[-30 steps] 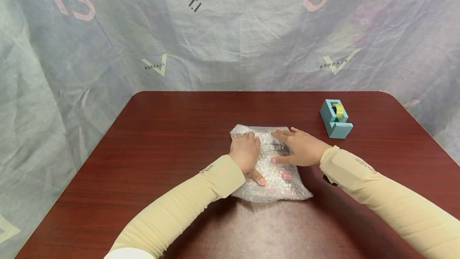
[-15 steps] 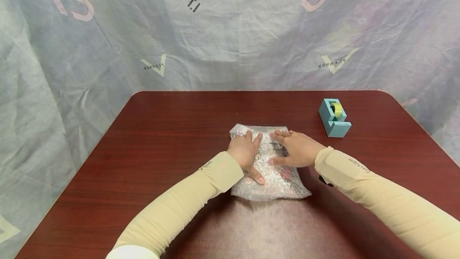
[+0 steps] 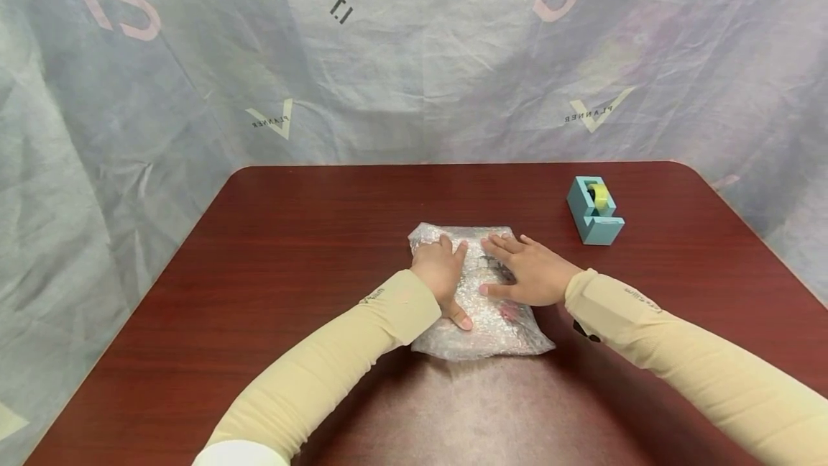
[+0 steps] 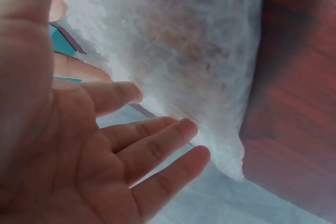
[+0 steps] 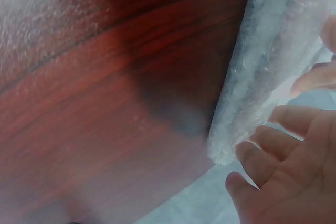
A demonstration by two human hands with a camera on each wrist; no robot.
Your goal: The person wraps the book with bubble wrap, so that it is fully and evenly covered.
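A flat bubble-wrap package (image 3: 479, 340) lies on the table, with pinkish and dark patches showing through the clear wrap. On its left part rests my left hand (image 3: 440, 272), fingers spread and thumb pointing toward the near edge. My right hand (image 3: 537, 272) lies over the right part, its fingers stretched toward the left hand. In the left wrist view, the fingertips of the left hand (image 4: 121, 150) meet the side of the bubble wrap (image 4: 199, 51). The right wrist view has the right hand (image 5: 294, 166) with fingers slightly bent against the wrap's edge (image 5: 252, 77).
A light blue tape dispenser (image 3: 594, 214) with a yellow roll stands on the reddish-brown table (image 3: 310, 221), behind and right of the package. A grey printed cloth (image 3: 388, 78) hangs behind the table and along its sides.
The left hand's fingers have spread apart on the wrap. The right hand stays nearly in place. The whole head view has shifted slightly, and the package lies as before.
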